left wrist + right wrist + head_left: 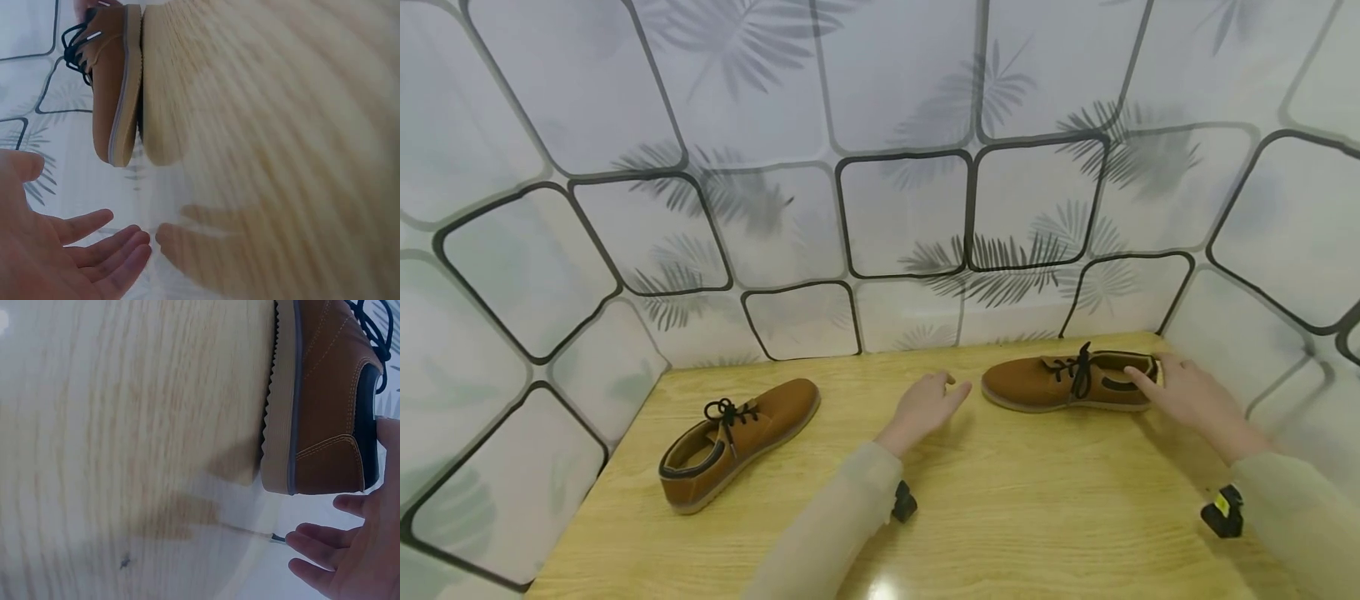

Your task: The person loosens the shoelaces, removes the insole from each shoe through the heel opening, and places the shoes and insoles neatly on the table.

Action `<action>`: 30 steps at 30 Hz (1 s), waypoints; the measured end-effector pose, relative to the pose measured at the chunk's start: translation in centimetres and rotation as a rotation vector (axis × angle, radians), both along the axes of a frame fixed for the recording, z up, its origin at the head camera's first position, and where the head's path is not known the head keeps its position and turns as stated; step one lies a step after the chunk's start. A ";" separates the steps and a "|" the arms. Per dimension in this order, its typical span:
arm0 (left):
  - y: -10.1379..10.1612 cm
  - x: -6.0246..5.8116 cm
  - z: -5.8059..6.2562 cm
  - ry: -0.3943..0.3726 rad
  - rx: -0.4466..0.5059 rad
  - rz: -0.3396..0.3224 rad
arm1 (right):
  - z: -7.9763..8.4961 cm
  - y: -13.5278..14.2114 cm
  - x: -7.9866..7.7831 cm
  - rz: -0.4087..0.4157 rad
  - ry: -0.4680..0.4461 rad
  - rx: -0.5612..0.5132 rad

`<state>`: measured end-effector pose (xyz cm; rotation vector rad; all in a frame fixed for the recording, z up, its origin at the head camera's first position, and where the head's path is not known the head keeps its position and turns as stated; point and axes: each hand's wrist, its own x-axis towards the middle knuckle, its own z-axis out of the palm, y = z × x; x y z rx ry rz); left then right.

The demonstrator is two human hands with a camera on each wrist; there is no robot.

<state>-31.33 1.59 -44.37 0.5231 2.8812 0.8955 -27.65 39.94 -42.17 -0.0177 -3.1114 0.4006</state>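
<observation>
Two brown lace-up shoes with black laces and pale soles are in the head view. The right-hand shoe point(1037, 383) lies along the table's back with its toe to the left. At its heel is my right hand point(1198, 404), the thumb reaching over the collar. In the right wrist view the other fingers point(319, 550) are spread loosely behind the heel, apart from it. My left hand point(921, 408) hovers near that shoe's toe, holding nothing, its fingers relaxed. The other shoe point(782, 417) sits at the left, its toe pointing back and right.
The wood-grain table point(1000, 517) carries both shoes. Behind and beside it hangs a pale curtain-like sheet point(902, 217) with dark rounded squares and leaf prints. Black devices sit at the left wrist point(904, 502) and right wrist point(1223, 511).
</observation>
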 end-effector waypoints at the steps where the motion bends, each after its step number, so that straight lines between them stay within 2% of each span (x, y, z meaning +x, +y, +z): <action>1: 0.1 -0.1 -0.1 0.003 0.005 0.002 | -0.1 0.1 0.0 -0.002 -0.010 -0.006; 6: 0.8 -0.7 -0.4 -0.014 0.075 0.019 | -0.3 0.0 -0.2 0.011 -0.030 -0.043; 11: 1.7 -0.9 -0.5 -0.074 0.142 0.022 | -0.3 -0.3 -0.2 0.018 -0.088 -0.107; 16: 2.5 -0.9 -0.7 -0.111 0.158 0.026 | -0.7 -0.2 -0.1 0.017 -0.144 -0.204; 20: 3.1 -0.8 -0.9 -0.118 0.151 0.017 | -1.1 0.0 0.0 0.029 -0.144 -0.228; 25: 3.7 -0.8 -0.9 -0.127 0.136 -0.011 | -0.6 -0.2 0.3 0.040 -0.147 -0.258; 30: 4.0 -0.7 -0.6 -0.186 0.192 -0.022 | -0.7 0.1 0.3 0.031 -0.167 -0.300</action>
